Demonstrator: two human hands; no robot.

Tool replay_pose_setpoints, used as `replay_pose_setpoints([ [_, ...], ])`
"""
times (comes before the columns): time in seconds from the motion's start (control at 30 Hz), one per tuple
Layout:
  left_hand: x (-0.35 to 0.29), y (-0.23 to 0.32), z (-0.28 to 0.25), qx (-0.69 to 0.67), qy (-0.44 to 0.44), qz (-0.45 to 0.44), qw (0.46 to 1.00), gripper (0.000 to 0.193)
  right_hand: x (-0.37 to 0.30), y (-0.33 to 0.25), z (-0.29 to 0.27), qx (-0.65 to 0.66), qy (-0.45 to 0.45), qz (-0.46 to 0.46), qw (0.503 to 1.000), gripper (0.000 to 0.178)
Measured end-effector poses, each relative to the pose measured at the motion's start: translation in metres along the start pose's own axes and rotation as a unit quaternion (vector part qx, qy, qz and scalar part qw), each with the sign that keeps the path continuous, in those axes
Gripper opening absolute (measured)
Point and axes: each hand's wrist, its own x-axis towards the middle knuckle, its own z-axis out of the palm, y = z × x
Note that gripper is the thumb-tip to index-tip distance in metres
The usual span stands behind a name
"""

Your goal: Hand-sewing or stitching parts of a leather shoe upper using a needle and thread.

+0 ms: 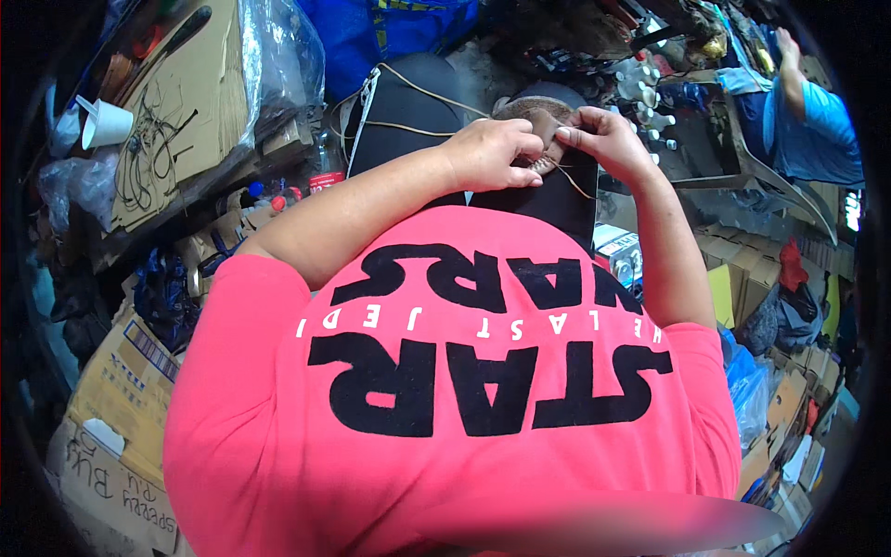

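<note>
1. The dark lap [399,139] is under the work, so the knees should be steady.
2. What looks like a brown shoe [546,128] is at the lap's far end, between both hands.
3. The left hand [498,151] curls nearly closed on it; the right hand [608,141] pinches its edge. A firm, gentle hold seems best.
4. The thin cord [570,178] should not tangle.

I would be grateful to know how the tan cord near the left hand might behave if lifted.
The tan cord would probably flop, as it lies in loose curves over the black-covered knee. It is likely light, being so thin. It might snag or pull, since it appears to run in behind the left hand.
</note>
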Motion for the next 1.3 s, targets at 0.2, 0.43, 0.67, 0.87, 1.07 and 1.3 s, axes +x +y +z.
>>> replay_pose_setpoints([
  [0.2, -0.003, -0.010, -0.019, -0.029, -0.010, -0.013, 0.999, 0.023, 0.044, 0.013, 0.007, 0.052, -0.016, -0.050, 0.997, 0.025],
  [0.43, 0.004, -0.012, -0.033, 0.025, 0.162, -0.053, 0.985, 0.021, 0.042, -0.007, 0.027, -0.108, 0.182, -0.236, 0.948, 0.027],
  [0.67, 0.040, -0.026, -0.034, -0.035, 0.010, -0.121, 0.992, 0.029, 0.013, 0.000, 0.024, -0.088, -0.008, -0.198, 0.976, 0.024],
  [0.87, 0.061, -0.032, -0.022, -0.146, -0.006, -0.138, 0.980, 0.025, 0.003, 0.000, 0.013, -0.178, -0.057, -0.196, 0.963, 0.021],
  [1.07, 0.054, -0.034, -0.032, -0.174, -0.016, -0.189, 0.966, 0.025, -0.039, 0.012, -0.009, 0.054, -0.030, -0.158, 0.986, 0.019],
  [1.3, 0.062, -0.033, -0.059, -0.195, -0.155, -0.164, 0.954, 0.026, -0.024, 0.006, 0.005, -0.080, 0.056, -0.213, 0.972, 0.016],
])
